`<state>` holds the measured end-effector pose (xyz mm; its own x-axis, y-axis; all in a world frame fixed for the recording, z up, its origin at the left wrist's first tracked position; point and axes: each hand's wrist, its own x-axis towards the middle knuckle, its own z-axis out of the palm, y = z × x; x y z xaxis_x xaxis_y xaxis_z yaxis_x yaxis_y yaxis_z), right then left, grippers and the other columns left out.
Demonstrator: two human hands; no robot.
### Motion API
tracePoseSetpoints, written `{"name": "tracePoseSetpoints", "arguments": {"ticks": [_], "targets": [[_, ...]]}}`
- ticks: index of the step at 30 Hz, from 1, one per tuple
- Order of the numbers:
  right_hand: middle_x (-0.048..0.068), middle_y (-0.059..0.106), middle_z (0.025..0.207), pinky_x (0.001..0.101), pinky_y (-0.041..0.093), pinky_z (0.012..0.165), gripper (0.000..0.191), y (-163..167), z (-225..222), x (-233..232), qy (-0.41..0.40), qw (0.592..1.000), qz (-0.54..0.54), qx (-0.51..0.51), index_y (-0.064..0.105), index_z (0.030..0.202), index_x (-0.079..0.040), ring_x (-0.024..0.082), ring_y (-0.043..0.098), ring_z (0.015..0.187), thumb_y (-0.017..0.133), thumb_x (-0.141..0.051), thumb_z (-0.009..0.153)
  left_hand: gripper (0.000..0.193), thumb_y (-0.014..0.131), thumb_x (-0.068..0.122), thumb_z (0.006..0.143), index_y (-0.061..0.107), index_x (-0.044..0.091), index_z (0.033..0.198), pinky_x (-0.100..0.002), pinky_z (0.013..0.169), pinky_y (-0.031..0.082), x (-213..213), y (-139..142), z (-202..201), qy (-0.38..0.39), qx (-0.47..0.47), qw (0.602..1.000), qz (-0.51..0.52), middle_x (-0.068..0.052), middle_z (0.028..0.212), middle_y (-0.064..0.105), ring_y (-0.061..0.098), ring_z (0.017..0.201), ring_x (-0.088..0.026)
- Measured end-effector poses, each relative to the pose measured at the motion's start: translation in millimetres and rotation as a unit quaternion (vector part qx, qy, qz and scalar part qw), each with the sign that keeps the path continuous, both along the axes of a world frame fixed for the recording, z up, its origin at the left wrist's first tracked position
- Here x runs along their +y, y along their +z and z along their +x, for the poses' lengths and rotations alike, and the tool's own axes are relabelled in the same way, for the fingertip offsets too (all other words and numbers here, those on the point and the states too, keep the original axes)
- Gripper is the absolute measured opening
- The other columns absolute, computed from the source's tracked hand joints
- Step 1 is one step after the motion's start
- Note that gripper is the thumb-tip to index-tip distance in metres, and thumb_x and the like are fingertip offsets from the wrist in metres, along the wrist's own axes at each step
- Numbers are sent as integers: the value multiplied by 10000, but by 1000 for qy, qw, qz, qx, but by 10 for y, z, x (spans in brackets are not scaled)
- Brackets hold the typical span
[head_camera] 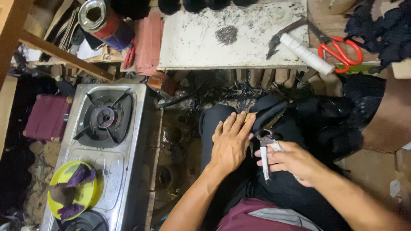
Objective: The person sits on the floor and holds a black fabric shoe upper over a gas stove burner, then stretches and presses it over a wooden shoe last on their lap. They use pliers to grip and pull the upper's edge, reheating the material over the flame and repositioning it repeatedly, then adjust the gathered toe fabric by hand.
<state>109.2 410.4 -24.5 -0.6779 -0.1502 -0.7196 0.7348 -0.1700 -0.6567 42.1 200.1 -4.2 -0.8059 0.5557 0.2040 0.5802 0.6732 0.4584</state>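
Note:
A black shoe upper on a wooden last (269, 115) rests on my lap. My left hand (231, 143) lies flat on it, fingers together, pressing the tan sole side. My right hand (291, 160) grips a pair of white-handled pincers (266, 147), whose metal jaws bite the black material at the shoe's edge.
A white worn work board (205, 42) ahead carries a pile of small nails (226, 34), pliers (282, 36), a white roll (306, 53) and red-handled scissors (340, 50). A gas stove (102, 141) with a yellow-green dish (70, 190) stands at left. Dark shoe parts (342, 119) lie at right.

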Motion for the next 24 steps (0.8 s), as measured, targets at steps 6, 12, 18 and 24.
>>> {"name": "tracePoseSetpoints", "arguments": {"ticks": [6,12,18,24], "targets": [[255,693,813,471,566,632,256,268,-120,335,233,931,279,36,661,1074,45,355,684,674,589,-198,1034,584,629,247,966,468,195,1524,-610,1126,307,-5,-24,6,-27,1,1000,-9,-136,1573,456,395,1446,-396],[178,647,821,480,548,582,319,348,-72,214,261,750,476,379,619,1164,-48,411,664,673,626,-164,867,500,573,276,1013,498,184,1499,-551,1148,335,-14,85,-107,-34,-63,996,47,-125,1532,507,414,1437,-376],[185,692,858,497,545,608,363,393,-21,270,248,757,469,380,647,1199,-32,420,682,718,644,-170,863,468,513,345,1055,505,170,1488,-593,1109,360,242,111,-255,-16,-86,996,13,-121,1421,596,518,1337,-359],[120,717,716,374,589,547,225,528,80,162,10,800,383,461,632,1028,10,276,723,632,602,-198,948,558,530,307,1027,405,107,1533,-613,1097,356,135,54,-387,-77,-107,991,11,-183,1490,532,494,1366,-421]]}}
